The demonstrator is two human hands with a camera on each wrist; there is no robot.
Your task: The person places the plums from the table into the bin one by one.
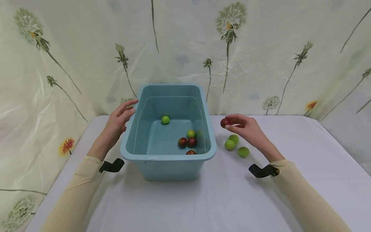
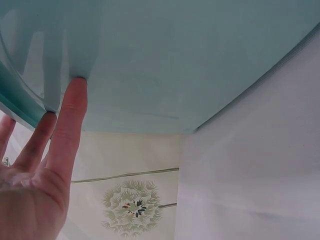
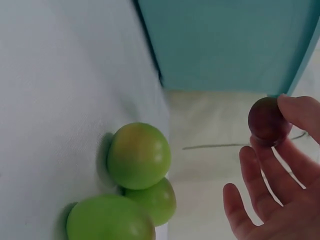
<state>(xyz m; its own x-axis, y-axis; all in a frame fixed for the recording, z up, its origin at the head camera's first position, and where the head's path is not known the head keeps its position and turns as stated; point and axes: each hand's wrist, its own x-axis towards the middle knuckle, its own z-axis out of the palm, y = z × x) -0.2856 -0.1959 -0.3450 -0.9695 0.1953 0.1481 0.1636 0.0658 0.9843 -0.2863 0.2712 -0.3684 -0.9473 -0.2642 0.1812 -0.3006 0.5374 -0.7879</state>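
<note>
My right hand (image 1: pixel 244 127) pinches a dark red plum (image 1: pixel 225 122) between thumb and fingertips, above the table just right of the light blue plastic bin (image 1: pixel 168 157). In the right wrist view the same plum (image 3: pixel 269 121) sits at the fingertips, the other fingers spread loosely below it. Against the bin's left side my left hand (image 1: pixel 117 120) is raised, its fingers extended. The left wrist view has its fingertips (image 2: pixel 76 90) at the bin's outer wall (image 2: pixel 150 65). Inside the bin lie two green plums (image 1: pixel 165 120) and several red ones (image 1: pixel 183 142).
Three green plums (image 1: pixel 243 151) lie close together on the white tablecloth (image 1: pixel 232 199), right of the bin and below my right hand. A floral plastic sheet (image 1: pixel 179 42) hangs behind the table. Each sleeve carries a black wrist camera mount (image 1: pixel 262 171).
</note>
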